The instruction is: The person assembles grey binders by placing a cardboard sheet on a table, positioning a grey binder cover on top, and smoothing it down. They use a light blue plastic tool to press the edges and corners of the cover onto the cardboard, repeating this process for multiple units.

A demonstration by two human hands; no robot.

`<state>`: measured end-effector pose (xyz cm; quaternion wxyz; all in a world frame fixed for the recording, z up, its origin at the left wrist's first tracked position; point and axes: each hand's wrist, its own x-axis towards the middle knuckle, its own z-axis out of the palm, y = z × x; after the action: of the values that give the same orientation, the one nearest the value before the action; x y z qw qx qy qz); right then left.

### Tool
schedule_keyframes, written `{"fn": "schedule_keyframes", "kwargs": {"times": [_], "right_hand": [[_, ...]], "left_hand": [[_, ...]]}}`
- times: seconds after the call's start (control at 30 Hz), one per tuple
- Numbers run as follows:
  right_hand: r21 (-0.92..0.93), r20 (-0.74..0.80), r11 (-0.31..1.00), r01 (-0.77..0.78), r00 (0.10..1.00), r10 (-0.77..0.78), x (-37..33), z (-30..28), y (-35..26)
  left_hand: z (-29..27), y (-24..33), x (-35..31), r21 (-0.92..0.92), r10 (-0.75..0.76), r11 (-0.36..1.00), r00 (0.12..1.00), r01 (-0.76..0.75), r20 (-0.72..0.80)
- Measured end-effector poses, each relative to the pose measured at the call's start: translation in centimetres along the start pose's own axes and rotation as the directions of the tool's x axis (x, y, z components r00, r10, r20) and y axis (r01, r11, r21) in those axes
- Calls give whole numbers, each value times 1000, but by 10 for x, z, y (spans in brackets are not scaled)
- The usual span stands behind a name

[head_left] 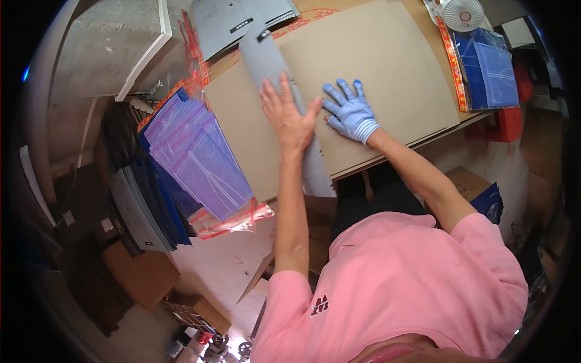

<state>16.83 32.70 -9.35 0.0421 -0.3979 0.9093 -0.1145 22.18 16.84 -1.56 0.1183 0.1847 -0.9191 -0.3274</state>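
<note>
At your far left a fanned stack of flat purple-blue sheets [196,154] lay beside the table, overlapping like shingles, with darker blue and grey flat pieces [142,212] beneath them and some crumpled red-edged clear wrapping [233,221] at the near end.

Next came the table [393,78], covered by a broad brown cardboard surface. Across its left part ran a long grey flat piece [266,60], lying from the far edge down toward you and hanging past the near edge. Your left hand [289,115] was bare and lay flat on that grey piece about halfway along it, fingers spread and pointing away from you, palm pressing down. It pinched nothing.

Just beside it, your right hand [350,112], in a blue-and-white work glove, rested flat on the cardboard with its fingers spread, its thumb side close to the grey piece's edge. Whether it touched the edge, I could not tell.

Judging from that, the grey piece was laid out and being flattened or creased; I saw no finished fold in it. More grey flat pieces [227,21] waited at the far edge.

At the far right stood a small white fan [463,13] and a stack of blue sheets [487,66], untouched.
</note>
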Motion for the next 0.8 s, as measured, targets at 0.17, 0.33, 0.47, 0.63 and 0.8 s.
{"fn": "schedule_keyframes", "kwargs": {"times": [0.17, 0.33, 0.47, 0.63, 0.8], "right_hand": [[36, 11, 999, 17, 1000, -17, 4, -1, -1], [46, 17, 999, 18, 1000, -19, 3, 3, 2], [53, -17, 998, 17, 1000, -16, 3, 8, 4], [-36, 16, 999, 18, 1000, -17, 5, 8, 0], [-47, 1, 999, 19, 1000, -19, 3, 11, 1]], "left_hand": [[44, -5, 1, 374, 37, 927, 999, -22, -31], [51, -8, 2, 371, 46, 928, 998, -24, -52], [58, -11, 6, 373, 31, 928, 997, -4, -66], [82, -22, 3, 441, 42, 898, 996, -2, -82], [84, -24, 1, 389, 22, 921, 995, 20, -102]]}}
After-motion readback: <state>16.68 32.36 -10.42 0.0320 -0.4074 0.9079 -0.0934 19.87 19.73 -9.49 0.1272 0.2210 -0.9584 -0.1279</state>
